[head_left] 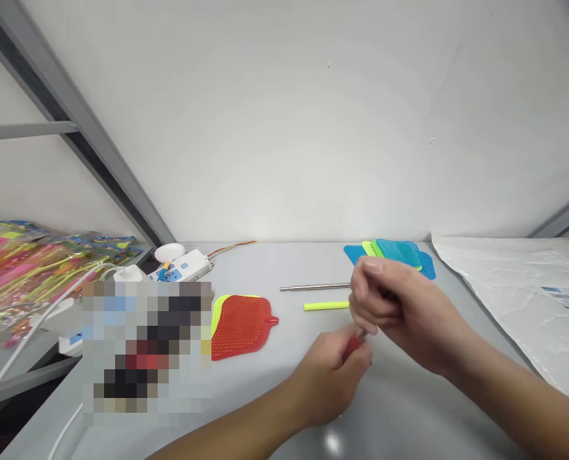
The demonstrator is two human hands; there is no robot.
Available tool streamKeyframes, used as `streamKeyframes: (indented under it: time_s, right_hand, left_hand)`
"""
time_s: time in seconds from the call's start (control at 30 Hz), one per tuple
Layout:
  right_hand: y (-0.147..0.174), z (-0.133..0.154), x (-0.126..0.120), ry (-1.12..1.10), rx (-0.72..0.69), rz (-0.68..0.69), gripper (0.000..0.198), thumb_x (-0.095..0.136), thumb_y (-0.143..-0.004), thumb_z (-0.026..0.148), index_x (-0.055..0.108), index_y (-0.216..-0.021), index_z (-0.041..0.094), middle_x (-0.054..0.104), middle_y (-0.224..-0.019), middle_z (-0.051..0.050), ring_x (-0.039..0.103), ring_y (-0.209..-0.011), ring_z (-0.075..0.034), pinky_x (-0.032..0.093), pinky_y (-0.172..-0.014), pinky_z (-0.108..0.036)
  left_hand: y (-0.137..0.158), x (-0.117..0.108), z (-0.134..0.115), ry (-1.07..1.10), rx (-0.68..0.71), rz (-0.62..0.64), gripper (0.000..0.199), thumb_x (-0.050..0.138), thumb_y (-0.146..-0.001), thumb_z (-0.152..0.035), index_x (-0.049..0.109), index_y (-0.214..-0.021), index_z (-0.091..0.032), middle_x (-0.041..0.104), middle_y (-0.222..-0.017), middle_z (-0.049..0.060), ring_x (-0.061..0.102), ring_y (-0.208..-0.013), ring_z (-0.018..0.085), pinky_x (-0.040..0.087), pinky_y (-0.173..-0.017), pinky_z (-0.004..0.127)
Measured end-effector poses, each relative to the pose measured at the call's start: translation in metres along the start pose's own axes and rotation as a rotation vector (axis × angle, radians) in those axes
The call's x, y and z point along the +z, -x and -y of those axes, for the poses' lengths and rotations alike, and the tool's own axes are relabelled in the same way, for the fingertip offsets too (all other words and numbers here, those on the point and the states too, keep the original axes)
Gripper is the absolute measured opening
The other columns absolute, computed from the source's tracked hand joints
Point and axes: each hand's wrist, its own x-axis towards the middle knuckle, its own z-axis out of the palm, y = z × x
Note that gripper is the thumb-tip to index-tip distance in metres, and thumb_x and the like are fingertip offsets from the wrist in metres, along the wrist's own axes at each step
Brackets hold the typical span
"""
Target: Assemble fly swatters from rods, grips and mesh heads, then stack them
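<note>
My left hand (334, 377) is closed around a small red handle-like piece (354, 345), most of it hidden by the fingers. Just above it, my right hand (399, 306) has its fingers curled in. A small pale, metallic-looking bit (359, 333) shows between the two hands; what the right fingers hold is hidden. Behind the hands lie a thin metal rod (313, 287) and a yellow-green tube (325, 306), their right ends covered by my right hand. To the left, a red perforated fly swatter head (246, 326) rests over a yellow-green one (217, 313).
Blue and green swatter heads (399, 252) are piled at the back right. A white plastic sheet or bag (514, 281) covers the right side. On the left are a power strip (188, 267), white cables, a pixelated patch and bagged colourful swatters (35, 268). A wall closes off the back.
</note>
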Motion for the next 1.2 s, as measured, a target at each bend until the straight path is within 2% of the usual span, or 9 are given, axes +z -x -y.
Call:
streamKeyframes:
  time_s: [0.07,0.17,0.3,0.43,0.77,0.9,1.0,1.1,1.2]
  right_hand:
    - [0.001,-0.004,0.006,0.022,0.034,-0.016,0.043,0.051,-0.093,0.046,0.055,-0.060,0.019,0.020,-0.045,0.009,0.019,-0.043,-0.007,0.023,-0.044,-0.024]
    - [0.002,-0.013,0.011,0.050,0.022,-0.060,0.048,0.055,-0.090,0.050,0.050,-0.053,0.019,0.021,-0.042,0.009,0.017,-0.042,-0.007,0.017,-0.043,-0.025]
    - [0.004,-0.024,0.014,0.069,0.023,-0.035,0.049,0.057,-0.089,0.050,0.049,-0.052,0.019,0.029,-0.042,0.008,0.025,-0.041,-0.007,0.019,-0.043,-0.025]
    - [0.007,-0.029,0.016,0.091,0.039,0.036,0.047,0.056,-0.090,0.049,0.050,-0.054,0.019,0.041,-0.045,0.004,0.039,-0.044,-0.009,0.024,-0.044,-0.025]
    - [0.007,-0.039,0.010,0.128,-0.010,0.019,0.048,0.052,-0.093,0.048,0.048,-0.055,0.019,0.035,-0.046,0.005,0.028,-0.045,-0.009,0.020,-0.046,-0.027]
    - [0.024,-0.029,0.009,0.163,-0.094,0.025,0.050,0.045,-0.096,0.047,0.052,-0.055,0.020,0.038,-0.050,0.003,0.034,-0.050,-0.012,0.027,-0.049,-0.028]
    - [0.036,-0.013,0.010,0.124,-0.174,-0.007,0.047,0.042,-0.098,0.042,0.055,-0.057,0.022,0.040,-0.053,0.002,0.037,-0.052,-0.013,0.034,-0.053,-0.030]
    - [0.038,0.004,0.011,0.007,-0.252,-0.042,0.048,0.035,-0.100,0.037,0.057,-0.059,0.024,0.030,-0.047,0.003,0.031,-0.046,-0.013,0.033,-0.047,-0.029]
    - [0.030,0.018,0.013,-0.060,-0.290,-0.117,0.051,0.029,-0.100,0.038,0.055,-0.058,0.025,0.016,-0.042,0.005,0.017,-0.038,-0.011,0.025,-0.040,-0.028]
  left_hand:
    - [0.001,0.001,0.001,-0.012,0.025,0.004,0.021,0.039,-0.095,-0.027,0.045,-0.077,-0.019,0.032,-0.064,-0.006,0.029,-0.059,0.010,0.026,-0.053,0.024]
    - [0.001,0.002,0.003,-0.036,0.055,-0.004,0.023,0.038,-0.096,-0.028,0.041,-0.075,-0.020,0.033,-0.064,-0.006,0.029,-0.059,0.010,0.028,-0.055,0.025]
    - [0.002,0.004,0.006,-0.004,0.080,-0.017,0.023,0.042,-0.093,-0.027,0.043,-0.072,-0.019,0.035,-0.062,-0.005,0.031,-0.057,0.010,0.027,-0.052,0.024]
    - [0.000,0.006,0.008,0.011,0.154,-0.082,0.017,0.049,-0.088,-0.022,0.054,-0.072,-0.017,0.043,-0.060,-0.003,0.043,-0.063,0.013,0.035,-0.057,0.025]
    - [0.003,0.006,0.005,-0.115,0.290,-0.091,0.022,0.040,-0.093,-0.021,0.058,-0.081,-0.016,0.053,-0.066,0.000,0.050,-0.067,0.014,0.042,-0.062,0.026]
    - [0.007,0.004,-0.003,-0.217,0.391,-0.108,0.020,0.041,-0.093,-0.024,0.054,-0.078,-0.018,0.055,-0.070,0.000,0.051,-0.066,0.014,0.042,-0.063,0.027]
    - [0.007,0.001,-0.007,-0.338,0.491,-0.202,0.020,0.048,-0.090,-0.034,0.050,-0.076,-0.019,0.051,-0.066,0.000,0.048,-0.063,0.015,0.039,-0.063,0.029]
    - [0.006,-0.006,-0.007,-0.342,0.446,-0.214,0.028,0.049,-0.090,-0.047,0.048,-0.084,-0.020,0.048,-0.067,-0.002,0.043,-0.061,0.014,0.034,-0.059,0.027]
    - [0.007,-0.013,-0.007,-0.249,0.351,-0.147,0.041,0.032,-0.096,-0.056,0.043,-0.081,-0.020,0.044,-0.065,-0.003,0.038,-0.058,0.011,0.029,-0.053,0.024]
